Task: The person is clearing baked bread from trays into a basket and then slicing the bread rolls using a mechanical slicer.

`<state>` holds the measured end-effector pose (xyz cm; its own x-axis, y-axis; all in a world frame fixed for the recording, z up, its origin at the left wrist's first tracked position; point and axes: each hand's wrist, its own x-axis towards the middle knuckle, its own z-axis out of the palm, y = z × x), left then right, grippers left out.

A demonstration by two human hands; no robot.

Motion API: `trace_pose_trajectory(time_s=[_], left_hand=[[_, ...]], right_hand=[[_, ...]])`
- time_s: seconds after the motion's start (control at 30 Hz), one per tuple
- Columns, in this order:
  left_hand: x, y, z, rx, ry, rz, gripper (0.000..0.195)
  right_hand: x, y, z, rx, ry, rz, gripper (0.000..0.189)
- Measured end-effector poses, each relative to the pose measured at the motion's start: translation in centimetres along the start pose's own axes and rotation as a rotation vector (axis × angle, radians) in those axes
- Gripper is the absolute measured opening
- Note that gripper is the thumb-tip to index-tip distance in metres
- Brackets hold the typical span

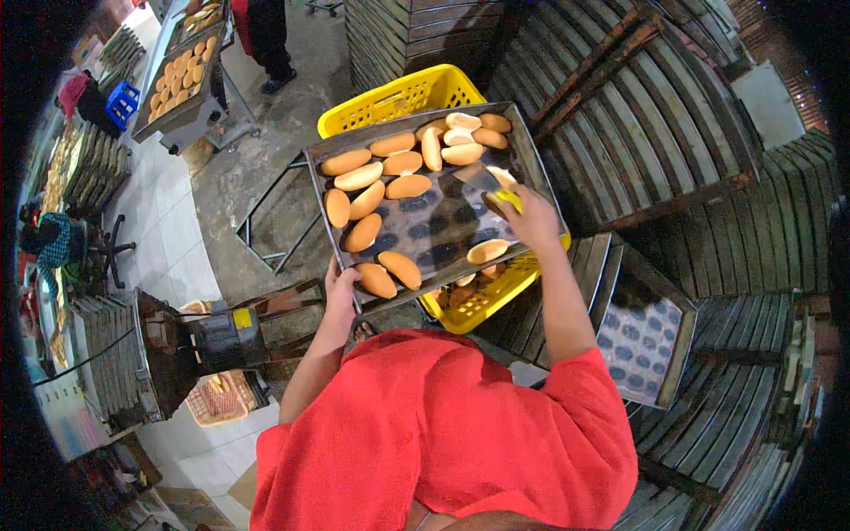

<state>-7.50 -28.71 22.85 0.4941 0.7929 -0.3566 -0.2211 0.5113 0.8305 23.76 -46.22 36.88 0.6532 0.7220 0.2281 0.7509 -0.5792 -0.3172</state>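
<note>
A metal baking tray (425,249) rests across a yellow plastic crate (405,103) in front of me, bearing dark oval marks. My left hand (340,289) grips the tray's near left corner. In my right hand (536,218) is a scraper with a yellow handle (510,199); its blurred wide blade lies low over the tray's right half. Several golden bread rolls (408,186) lie along the tray's left and far sides, some turned pale side up. A single roll (487,251) sits near the front right edge. Under the tray, more rolls (465,289) show inside the crate.
Stacked trays (597,133) rise on the right, with one marked tray (641,345) tilted nearby. A metal frame stand (279,212) and a motor (229,335) are to my left. Farther off, a person's legs (269,46) stand beside a table with a tray of rolls (179,76).
</note>
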Motion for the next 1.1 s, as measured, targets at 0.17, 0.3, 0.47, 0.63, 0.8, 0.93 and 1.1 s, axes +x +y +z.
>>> trace_pose_trajectory(time_s=[0.17, 0.3, 0.47, 0.63, 0.8, 0.93, 1.1], left_hand=[[-1.2, 1.5, -1.9, 0.003, -0.053, -0.053, 0.046], [-3.5, 5.1, -1.1, 0.128, -0.148, 0.025, 0.03], [0.9, 4.6, 0.7, 0.069, -0.184, -0.139, 0.049], [5.4, 6.6, 7.8, 0.367, -0.244, 0.269, 0.053], [4.8, 6.2, 11.6, 0.506, -0.223, 0.513, 0.035], [4.2, -0.7, 8.3, 0.815, -0.369, 0.534, 0.031], [1.2, -2.3, 8.6, 1.35, -0.582, 0.845, 0.03]], right_hand=[[-6.2, 4.4, -8.6, -0.015, 0.178, 0.245, 0.043], [-8.5, 7.3, -12.6, 0.336, 0.117, 0.525, 0.043], [-11.1, 8.3, -14.2, 0.956, 0.121, 0.526, 0.031], [-11.1, 12.9, -17.6, 0.913, 0.314, 0.53, 0.026], [-9.1, 9.7, -20.1, 0.912, 0.493, 0.307, 0.025], [-6.4, 7.6, -18.3, 0.773, 0.638, 0.099, 0.027], [-4.8, 6.7, -16.0, 0.333, 0.678, -0.208, 0.023]])
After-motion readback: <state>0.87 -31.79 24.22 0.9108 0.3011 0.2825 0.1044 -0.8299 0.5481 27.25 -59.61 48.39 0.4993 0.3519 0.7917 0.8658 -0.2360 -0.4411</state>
